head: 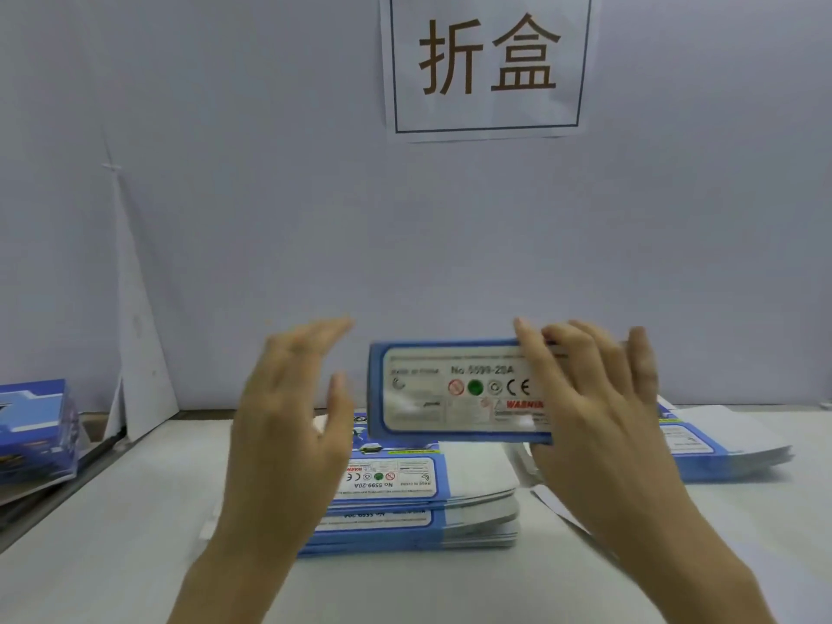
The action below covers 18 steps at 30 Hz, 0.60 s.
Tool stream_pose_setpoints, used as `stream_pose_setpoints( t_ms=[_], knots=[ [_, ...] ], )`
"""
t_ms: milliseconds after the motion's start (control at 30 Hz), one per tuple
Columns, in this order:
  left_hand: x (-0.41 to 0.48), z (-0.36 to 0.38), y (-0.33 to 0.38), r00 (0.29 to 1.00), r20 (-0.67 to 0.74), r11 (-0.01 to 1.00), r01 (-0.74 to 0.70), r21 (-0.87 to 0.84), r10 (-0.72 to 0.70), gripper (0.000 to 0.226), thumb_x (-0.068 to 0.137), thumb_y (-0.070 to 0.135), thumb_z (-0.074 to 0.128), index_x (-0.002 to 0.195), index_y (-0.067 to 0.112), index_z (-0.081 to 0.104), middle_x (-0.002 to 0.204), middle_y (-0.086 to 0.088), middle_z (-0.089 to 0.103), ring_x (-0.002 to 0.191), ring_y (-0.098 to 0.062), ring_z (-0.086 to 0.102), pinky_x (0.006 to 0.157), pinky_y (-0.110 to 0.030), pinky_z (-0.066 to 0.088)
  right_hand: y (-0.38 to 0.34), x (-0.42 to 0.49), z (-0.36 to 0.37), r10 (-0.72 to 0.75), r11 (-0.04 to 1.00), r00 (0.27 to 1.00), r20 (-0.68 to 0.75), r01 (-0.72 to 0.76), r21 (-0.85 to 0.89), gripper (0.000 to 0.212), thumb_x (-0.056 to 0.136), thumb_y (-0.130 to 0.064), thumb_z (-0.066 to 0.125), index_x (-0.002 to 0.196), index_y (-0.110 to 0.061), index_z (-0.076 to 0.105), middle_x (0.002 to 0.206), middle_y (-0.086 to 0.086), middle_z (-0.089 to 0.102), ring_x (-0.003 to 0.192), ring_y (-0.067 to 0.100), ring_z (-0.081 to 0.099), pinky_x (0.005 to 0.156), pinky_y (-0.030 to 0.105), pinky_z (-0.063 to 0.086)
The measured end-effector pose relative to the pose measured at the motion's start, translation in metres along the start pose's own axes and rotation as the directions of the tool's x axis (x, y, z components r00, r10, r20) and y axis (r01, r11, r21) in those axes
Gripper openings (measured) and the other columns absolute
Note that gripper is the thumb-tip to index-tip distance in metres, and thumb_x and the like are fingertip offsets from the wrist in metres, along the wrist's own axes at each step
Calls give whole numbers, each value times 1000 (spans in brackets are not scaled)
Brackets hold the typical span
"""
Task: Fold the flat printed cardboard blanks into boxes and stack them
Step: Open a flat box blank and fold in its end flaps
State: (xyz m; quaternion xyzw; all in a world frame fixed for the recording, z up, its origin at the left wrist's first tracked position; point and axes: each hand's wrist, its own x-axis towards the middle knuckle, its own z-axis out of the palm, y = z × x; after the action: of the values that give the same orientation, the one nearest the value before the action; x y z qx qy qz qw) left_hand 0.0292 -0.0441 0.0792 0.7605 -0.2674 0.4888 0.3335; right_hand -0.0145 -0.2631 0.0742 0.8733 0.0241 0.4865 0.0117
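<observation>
Hands: two, bare, raised above the bench (135, 533); right hand (594, 407) grips the right end of a box (450, 394), fingers wrapped over its top edge; left hand (288, 425) open, fingers straight and close together, just beside the left end of the box but apart from it, somewhat blurred. Box: blue border, white label panel facing the camera, held level in the air over the middle of the bench; it looks squared up into a shallow carton, though whether its end flaps are tucked cannot be told. Beneath it: stack of flat blanks (405, 502), same print, lying on the bench near centre. To the right: second stack of blanks (702, 448), partly hidden by the right hand. At the left edge: folded boxes (36, 430), piled. Far side: pale wall panel (225, 218) bearing a printed sign (488, 65); white sheet (139, 353) leaning against it at left. Step in hand, by judgement: forming or finishing one blank, with the left hand placed to close the left end. Next move calls for the left hand to meet that end squarely while the right steadies the carton, then a carry to the left pile, set down aligned so the stack does not lean
</observation>
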Motion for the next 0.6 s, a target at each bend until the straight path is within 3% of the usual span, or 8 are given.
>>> stream_pose_setpoints(
  t_ms=[100,167,233,300,400,467,533,600],
  knots=[
    [-14,15,12,919,368,975,-195,106,144,75,77,53,55,143,22,36,138,-5,47,130,-25,45,110,-55,31,-16,-4,3,-106,994,994,7,106,-6,94,38,9,79,129,-6,59,116,15,60,121,32,41,108,57,16],
    [-22,28,15,874,478,937,-236,258,88,112,61,64,71,151,19,20,139,-9,47,131,-29,44,109,-61,27,-21,-6,3,-174,984,984,43,172,42,91,41,5,82,128,-9,60,120,13,61,125,32,45,108,55,18],
    [-24,35,7,897,437,932,-211,295,65,119,51,50,87,146,3,32,119,-11,59,109,-32,59,98,-59,42,-19,-5,2,-189,980,981,50,185,77,95,46,-5,89,134,-11,55,132,14,57,132,34,44,109,55,19],
    [-21,33,-3,928,373,972,-101,210,16,107,52,39,90,140,2,41,113,-6,57,99,-28,58,90,-49,50,-15,-3,0,-91,986,995,42,84,146,106,58,-26,89,146,-15,33,149,15,40,141,32,30,113,53,17],
    [-20,29,-18,906,380,967,238,-95,-185,83,61,44,85,127,44,34,112,30,41,106,1,48,79,-12,47,-9,-1,-3,142,929,989,43,-148,338,98,77,-49,66,151,-30,5,160,8,13,147,22,12,118,44,16],
    [-20,30,-26,849,464,844,428,-324,-252,70,63,45,84,115,51,39,110,31,48,108,5,52,73,-12,52,-5,-1,-3,284,812,951,119,-305,497,88,82,-67,50,147,-45,-4,161,-8,5,145,4,7,115,26,14],
    [-24,35,-33,762,601,648,587,-485,-242,74,68,33,84,129,42,42,120,18,59,113,-8,59,79,-26,57,-1,-2,-1,419,604,867,270,-488,631,84,73,-82,39,145,-53,5,157,-18,16,137,-8,18,108,13,16],
    [-30,41,-33,685,695,594,658,-462,-218,79,73,24,79,140,35,38,129,10,59,119,-11,57,89,-31,54,2,-3,6,452,356,771,449,-617,702,87,65,-84,37,140,-41,40,141,-12,49,124,4,46,105,26,34]
  ],
)
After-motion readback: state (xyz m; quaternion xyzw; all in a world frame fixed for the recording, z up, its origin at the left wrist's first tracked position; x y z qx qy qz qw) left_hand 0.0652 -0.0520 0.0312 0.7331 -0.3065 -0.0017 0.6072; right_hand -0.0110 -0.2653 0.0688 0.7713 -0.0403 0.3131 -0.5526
